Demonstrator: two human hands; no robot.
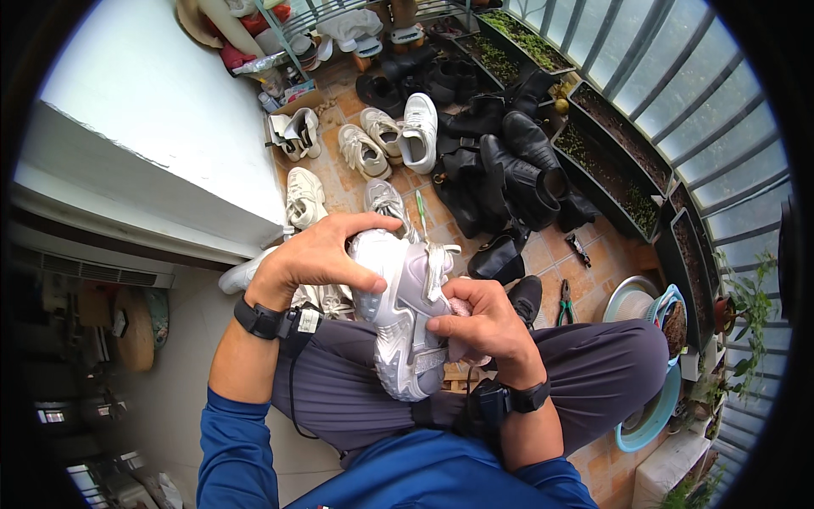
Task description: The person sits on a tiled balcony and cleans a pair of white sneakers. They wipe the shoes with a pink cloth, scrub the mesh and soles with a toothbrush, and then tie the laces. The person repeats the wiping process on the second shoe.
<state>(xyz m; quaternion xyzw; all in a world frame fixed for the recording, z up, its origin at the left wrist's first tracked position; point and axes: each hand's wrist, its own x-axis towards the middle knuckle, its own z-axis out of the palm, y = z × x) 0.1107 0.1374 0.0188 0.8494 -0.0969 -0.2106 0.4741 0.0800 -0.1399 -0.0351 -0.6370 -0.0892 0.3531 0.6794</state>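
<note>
A white and grey sneaker is held on its side above my lap, its chunky sole facing left. My left hand grips the toe end, with the thumb lying across the sole. In my right hand is a crumpled pink cloth, partly hidden by the fingers and touching the shoe's upper near the laces. Just beyond the held shoe, a grey sneaker stands on the tiles beside a green-handled tool, possibly a brush.
White sneakers and black leather shoes cover the tiled floor ahead. Green-handled pliers and a small tube lie at right. Planter boxes line the barred window; a blue basin sits by my right knee. A white wall bounds the left.
</note>
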